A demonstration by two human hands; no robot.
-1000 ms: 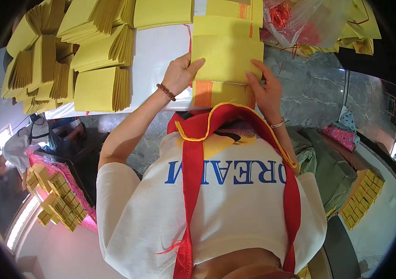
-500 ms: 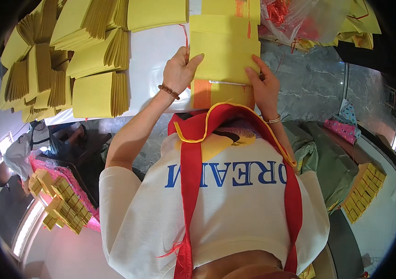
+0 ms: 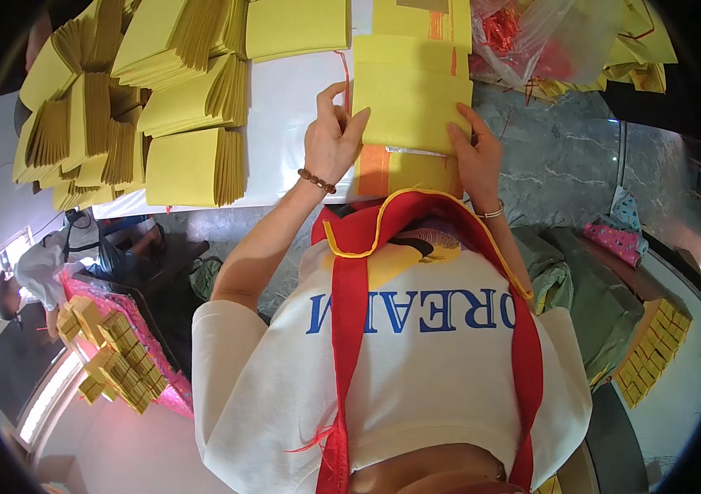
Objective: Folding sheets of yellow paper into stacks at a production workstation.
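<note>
In front of me a stack of yellow paper (image 3: 412, 103) lies on the white tabletop, its near part marked with an orange patch (image 3: 373, 169). My left hand (image 3: 332, 138) is at the stack's left edge, thumb against the paper and index finger raised apart from it. Beside that finger runs a thin red string (image 3: 345, 76). My right hand (image 3: 476, 155) grips the right edge, with the thumb on the top sheet; its lower fingers are partly hidden. A narrow silvery strip shows below the upper sheet's near edge.
Several folded yellow paper bundles (image 3: 190, 169) crowd the table's left side. A clear plastic bag (image 3: 523, 41) with red material sits at the far right. Yellow blocks (image 3: 124, 350) are piled at lower left, near another person (image 3: 46, 267). Green covered goods (image 3: 593, 292) stand at right.
The whole view has shifted slightly, moving things rightward. My left hand has slid a little nearer to me along the stack's edge, its index finger spreading from the thumb. My right hand keeps its place.
</note>
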